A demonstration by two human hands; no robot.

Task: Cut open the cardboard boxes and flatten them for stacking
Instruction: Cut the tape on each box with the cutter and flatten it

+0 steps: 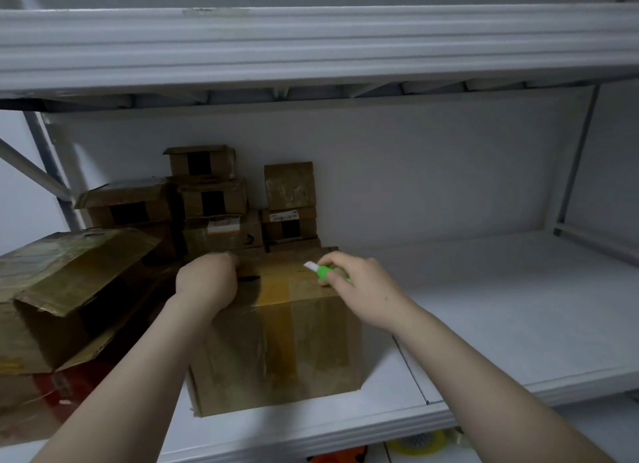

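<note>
Gripped in the right hand (359,289), a green knife (326,272) points its white tip over the top of the taped box (276,352). Left hand (207,279) curls its fingers on the box's top left edge. That box sits at the front of the white shelf (484,307). Smaller stacked boxes (214,200) crowd just behind it, and an opened box (69,289) stands just beside it on the left.

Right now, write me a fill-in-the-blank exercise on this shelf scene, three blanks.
1. The right hand holds a ____ cutter over the box.
2. The left hand holds the ____ of the taped box.
3. The taped box stands on a ____ shelf.
Missing words: green; top; white.
</note>
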